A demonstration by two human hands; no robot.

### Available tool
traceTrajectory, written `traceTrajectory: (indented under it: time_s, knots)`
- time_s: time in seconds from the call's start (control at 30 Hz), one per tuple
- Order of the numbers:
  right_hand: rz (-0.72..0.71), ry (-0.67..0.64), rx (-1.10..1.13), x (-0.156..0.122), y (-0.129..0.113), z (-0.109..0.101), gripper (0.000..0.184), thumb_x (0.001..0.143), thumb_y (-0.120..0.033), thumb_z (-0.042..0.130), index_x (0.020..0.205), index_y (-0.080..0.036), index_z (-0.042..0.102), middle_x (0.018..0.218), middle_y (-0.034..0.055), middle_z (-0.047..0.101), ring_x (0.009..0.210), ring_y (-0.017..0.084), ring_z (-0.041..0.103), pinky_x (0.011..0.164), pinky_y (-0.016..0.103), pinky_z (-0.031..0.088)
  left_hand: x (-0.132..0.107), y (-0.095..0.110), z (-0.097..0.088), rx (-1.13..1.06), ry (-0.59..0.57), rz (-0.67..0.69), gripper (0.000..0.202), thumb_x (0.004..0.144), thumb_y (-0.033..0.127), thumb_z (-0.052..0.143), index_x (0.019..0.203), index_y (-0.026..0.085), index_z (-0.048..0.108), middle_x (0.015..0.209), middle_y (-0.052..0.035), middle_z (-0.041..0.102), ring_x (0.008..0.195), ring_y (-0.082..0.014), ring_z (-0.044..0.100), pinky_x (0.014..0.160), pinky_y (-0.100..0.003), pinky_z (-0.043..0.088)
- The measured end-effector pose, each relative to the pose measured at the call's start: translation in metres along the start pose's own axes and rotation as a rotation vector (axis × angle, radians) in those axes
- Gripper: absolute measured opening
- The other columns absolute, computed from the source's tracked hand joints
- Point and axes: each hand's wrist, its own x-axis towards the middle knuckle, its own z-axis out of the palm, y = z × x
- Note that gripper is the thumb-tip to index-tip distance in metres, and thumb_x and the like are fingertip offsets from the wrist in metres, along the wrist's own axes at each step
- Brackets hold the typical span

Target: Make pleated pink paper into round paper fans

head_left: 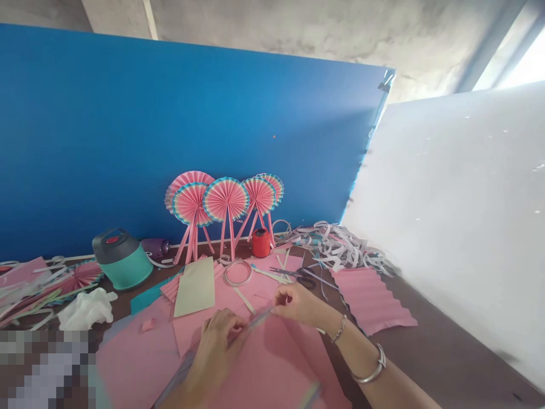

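My left hand (219,341) and my right hand (298,304) rest over pink paper sheets (272,369) on the table. Both pinch the same thin grey-blue paper strip (258,319), the left at its lower end, the right at its upper end. The fingers of each hand are closed on it. My right wrist wears a bead bracelet and a metal bangle. A pale green sheet (196,287) lies just beyond my left hand.
Several pink pleated paper fans (225,199) on sticks lean on a blue board. A red thread spool (261,242), scissors (298,275), a tape ring (237,272), a teal container (123,258), paper scraps (344,244) and a pleated pink sheet (372,298) lie around.
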Motion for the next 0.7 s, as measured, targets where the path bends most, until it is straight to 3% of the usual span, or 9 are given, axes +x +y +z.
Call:
traceTrajectory:
  time_s: [0.23,0.4,0.57,0.7]
  knots:
    - [0.014,-0.02,0.073,0.003,0.006,0.001,0.013,0.073,-0.026,0.061,0.07,-0.014,0.068,0.068,0.0006,0.066,0.063,0.012,0.054,0.058,0.021,0.04,0.0,0.0,0.001,-0.005,0.042,0.003,0.02,0.084,0.029,0.046,0.072,0.024,0.061,0.078,0.0002,0.066,0.079,-0.0182,0.059,0.081,-0.034,0.041]
    - [0.035,0.035,0.221,0.005,0.003,0.002,0.017,0.069,-0.03,0.063,0.063,-0.014,0.065,0.063,0.0011,0.063,0.062,0.013,0.054,0.06,0.023,0.041,0.001,-0.003,0.001,-0.013,0.06,-0.01,0.022,0.085,0.028,0.045,0.069,0.023,0.06,0.075,-0.0006,0.065,0.076,-0.0186,0.057,0.077,-0.033,0.041]
    - [0.143,0.279,0.389,0.012,0.013,-0.008,0.03,0.074,-0.043,0.057,0.067,-0.014,0.064,0.066,0.0036,0.062,0.064,0.015,0.055,0.061,0.025,0.043,0.006,-0.006,0.0,-0.09,0.065,-0.064,0.021,0.081,0.026,0.046,0.065,0.022,0.059,0.07,0.0001,0.065,0.071,-0.0176,0.057,0.075,-0.032,0.04]
    - [0.167,0.506,0.171,0.019,0.031,-0.012,0.036,0.08,-0.043,0.047,0.086,-0.013,0.067,0.073,0.006,0.061,0.07,0.019,0.056,0.067,0.031,0.045,0.008,-0.01,0.0,-0.221,0.101,-0.165,0.022,0.078,0.034,0.048,0.065,0.021,0.061,0.067,0.0004,0.063,0.067,-0.0177,0.055,0.066,-0.028,0.039]
